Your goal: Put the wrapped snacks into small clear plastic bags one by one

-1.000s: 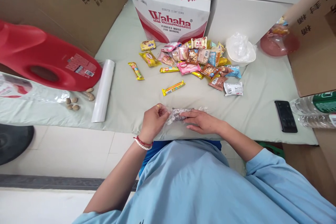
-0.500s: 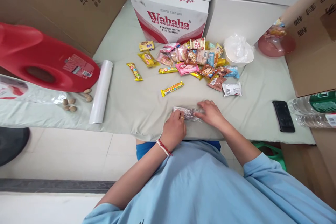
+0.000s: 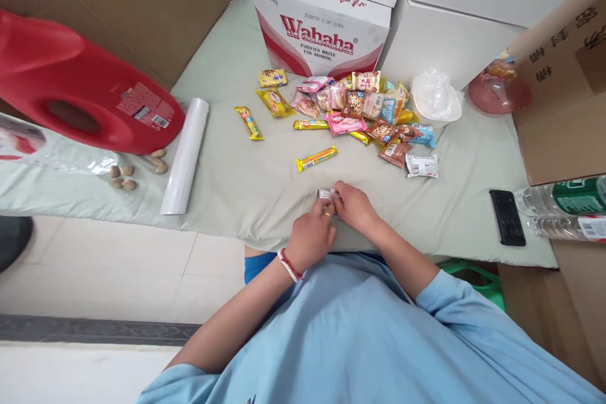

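Observation:
My left hand (image 3: 311, 233) is closed on a small clear plastic packet (image 3: 324, 193) near the table's front edge. Against it, my right hand (image 3: 354, 207) pinches the packet's right side, and the two hands almost touch. Fingers cover most of the packet, so its contents are hidden. Beyond the hands lies a yellow snack bar (image 3: 317, 158). Farther back is a pile of wrapped snacks, among them a pink packet (image 3: 346, 123), a brown cookie packet (image 3: 383, 131) and a white packet (image 3: 423, 166).
A white roll (image 3: 185, 156) and a red jug (image 3: 89, 91) stand at left, with several brown nuts (image 3: 127, 170) nearby. A Wahaba-style printed carton (image 3: 322, 28) stands behind the snacks. At right are a white bowl (image 3: 442, 115), a phone (image 3: 507, 217) and plastic bottles (image 3: 575, 197).
My right hand has moved left, from the packet's far end to beside my left hand, and its fingers have closed. Less of the packet shows now. The whole view has shifted slightly.

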A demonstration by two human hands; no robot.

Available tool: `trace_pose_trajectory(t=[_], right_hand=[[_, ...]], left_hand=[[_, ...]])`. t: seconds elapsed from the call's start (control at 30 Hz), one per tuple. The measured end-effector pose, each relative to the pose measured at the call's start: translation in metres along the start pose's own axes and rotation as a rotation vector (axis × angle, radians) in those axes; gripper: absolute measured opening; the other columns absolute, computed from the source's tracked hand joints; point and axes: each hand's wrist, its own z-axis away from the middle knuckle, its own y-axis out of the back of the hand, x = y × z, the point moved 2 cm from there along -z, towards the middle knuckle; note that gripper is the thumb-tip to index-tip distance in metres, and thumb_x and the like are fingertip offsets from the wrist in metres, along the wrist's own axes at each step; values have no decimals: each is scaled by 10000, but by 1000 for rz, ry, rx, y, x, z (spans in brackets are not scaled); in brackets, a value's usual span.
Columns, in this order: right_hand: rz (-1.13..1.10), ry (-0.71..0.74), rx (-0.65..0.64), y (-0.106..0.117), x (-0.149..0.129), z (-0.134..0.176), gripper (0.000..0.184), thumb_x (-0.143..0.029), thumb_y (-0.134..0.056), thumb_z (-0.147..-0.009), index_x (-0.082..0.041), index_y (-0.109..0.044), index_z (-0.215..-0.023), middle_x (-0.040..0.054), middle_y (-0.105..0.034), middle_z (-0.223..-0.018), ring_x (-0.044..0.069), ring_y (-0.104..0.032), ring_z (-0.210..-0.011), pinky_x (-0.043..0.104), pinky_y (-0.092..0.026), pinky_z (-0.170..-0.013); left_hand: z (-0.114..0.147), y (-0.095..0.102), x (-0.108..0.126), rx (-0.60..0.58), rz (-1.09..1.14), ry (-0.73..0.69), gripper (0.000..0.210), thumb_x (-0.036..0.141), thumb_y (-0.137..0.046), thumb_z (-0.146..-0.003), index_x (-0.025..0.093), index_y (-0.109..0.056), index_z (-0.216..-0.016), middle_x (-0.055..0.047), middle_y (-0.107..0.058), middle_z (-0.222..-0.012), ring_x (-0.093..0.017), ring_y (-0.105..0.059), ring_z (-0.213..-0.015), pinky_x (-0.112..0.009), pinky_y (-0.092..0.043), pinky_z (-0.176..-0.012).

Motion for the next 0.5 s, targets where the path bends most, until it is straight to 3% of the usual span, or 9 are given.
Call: trace_pose_trajectory(t=[0.1,0.17,0.3,0.43,0.5], right_hand=[[51,16,-40,-3,-3,2,197,-187,-398,-1048,-188,-584,-1112,139,-692,-1097,257,-645,-962,328,-472,-774],[61,6,-71,-2,-4,5,208,-159,-402,-1034,-181,-580,-1138,153,-671,-1139,263,-643,-976,341,-488,-788],[-104,2,-30,2,-2,11,158,-206,-445,-1041,-176,-583,-1113,140,-671,-1123,253,-639,-1031,358,-506,-898],[-570,-37,28,4,14,32,288,-466,-441,-1077,-211,-574,-1062,54,-674,-934,199,-655,-866,345,-547,-851],[-813,-107,52,3,26,47,396,-602,-398,-1065,-240,-549,-1011,23,-654,-888,183,-649,-805,328,-571,-766]], left_hand=[[1,10,-24,196,161,216,366,288,-434,-1017,193,-653,-1295,-119,-659,-1302,-250,-679,-1111,-387,-554,-958],[-6,9,-32,216,149,330,395,394,-455,-1028,161,-670,-1263,-149,-650,-1245,-290,-662,-1097,-433,-558,-943],[-23,-2,-26,162,147,203,339,356,-578,-964,128,-689,-1189,-160,-643,-1126,-323,-613,-1113,-489,-530,-1009],[-20,-3,-8,287,293,112,379,320,-613,-964,168,-622,-1311,-127,-648,-1146,-266,-648,-1040,-445,-576,-950],[-13,-4,5,359,318,-21,352,292,-613,-977,219,-611,-1322,-117,-647,-1204,-241,-663,-1063,-414,-595,-938]])
